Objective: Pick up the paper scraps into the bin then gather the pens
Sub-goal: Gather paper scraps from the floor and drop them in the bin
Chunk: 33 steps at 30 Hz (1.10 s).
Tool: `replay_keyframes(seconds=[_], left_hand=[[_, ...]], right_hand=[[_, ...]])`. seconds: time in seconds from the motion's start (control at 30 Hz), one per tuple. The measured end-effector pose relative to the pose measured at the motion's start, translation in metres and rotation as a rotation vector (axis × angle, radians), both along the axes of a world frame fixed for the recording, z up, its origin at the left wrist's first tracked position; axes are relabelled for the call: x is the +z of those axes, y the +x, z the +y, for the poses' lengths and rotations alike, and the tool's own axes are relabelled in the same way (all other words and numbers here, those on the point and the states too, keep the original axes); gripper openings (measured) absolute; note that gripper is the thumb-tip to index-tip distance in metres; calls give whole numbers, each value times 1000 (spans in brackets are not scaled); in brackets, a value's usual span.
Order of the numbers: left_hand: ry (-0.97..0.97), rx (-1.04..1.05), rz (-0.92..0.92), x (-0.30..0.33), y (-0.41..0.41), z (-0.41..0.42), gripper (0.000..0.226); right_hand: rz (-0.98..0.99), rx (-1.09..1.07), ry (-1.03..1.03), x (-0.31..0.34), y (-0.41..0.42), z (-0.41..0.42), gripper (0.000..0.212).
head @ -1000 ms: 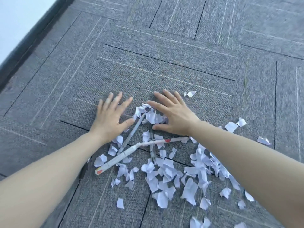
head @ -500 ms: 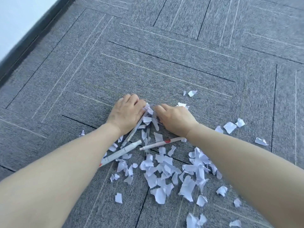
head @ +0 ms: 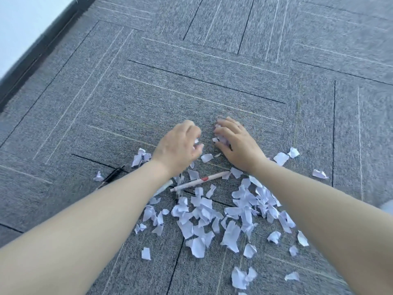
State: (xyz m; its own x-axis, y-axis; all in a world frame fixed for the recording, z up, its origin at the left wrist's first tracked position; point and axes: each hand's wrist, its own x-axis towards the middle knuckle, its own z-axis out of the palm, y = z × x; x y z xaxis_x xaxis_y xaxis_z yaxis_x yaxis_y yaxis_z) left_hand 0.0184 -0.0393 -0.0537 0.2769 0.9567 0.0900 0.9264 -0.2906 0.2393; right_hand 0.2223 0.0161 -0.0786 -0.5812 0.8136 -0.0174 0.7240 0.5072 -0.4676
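Your left hand and right hand each curl around a clump of torn white paper scraps, lifted for a bin that is not in view. Most scraps remain on the grey carpet nearer you. A white pen with a red mark lies among them, and a black pen lies toward the carpet's left edge.

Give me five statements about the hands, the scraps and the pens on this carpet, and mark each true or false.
1. Both hands hold paper scraps. True: the left hand and right hand each curl round white bits.
2. A bin stands beside the scrap pile. False: no bin is in view.
3. The white pen with a red mark lies on the carpet. True.
4. The right hand grips that pen. False: it lies apart, untouched.
5. The carpet is red. False: it is grey.
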Motion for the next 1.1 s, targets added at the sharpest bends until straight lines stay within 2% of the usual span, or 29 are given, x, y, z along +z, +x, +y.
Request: replay_keyframes(seconds=[0.07, 0.13, 0.27, 0.33, 0.43, 0.5, 0.6, 0.7, 0.73, 0.8, 0.87, 0.97, 1.1], left_hand=[[-43, -35, 210, -9, 7, -3, 51], [-55, -56, 278, -16, 4, -7, 56], [-15, -99, 170, -17, 1, -4, 32], [37, -158, 194, -16, 3, 1, 25], [6, -245, 291, -12, 2, 5, 25], [33, -242, 228, -3, 8, 2, 30], [106, -254, -30, 14, 41, -20, 32], [-16, -292, -183, 14, 81, -60, 27], [-106, -292, -161, 11, 90, -75, 35], [-326, -277, -63, 5, 99, -99, 70], [-444, -278, -3, 0, 98, -115, 97], [-463, -264, 23, -3, 91, -127, 114], [-348, -210, 127, -3, 74, -148, 120]], right_hand=[[71, 50, 74, -1, 7, -13, 22], [110, 38, 99, -2, 17, -24, 16], [134, 17, 47, 2, 42, -40, 16], [126, 57, 17, 8, 58, -52, 17], [119, 97, 21, 21, 82, -83, 16], [138, 26, 34, 27, 98, -98, 25], [45, -257, -4, 28, 124, -93, 45], [-122, -406, -112, 20, 140, -78, 66], [-141, -398, -144, 17, 142, -76, 70], [-119, -326, -189, 15, 140, -81, 73], [-63, -234, -231, 16, 136, -94, 72], [-12, -102, -229, 19, 127, -124, 68], [33, 64, -202, 20, 118, -156, 71]])
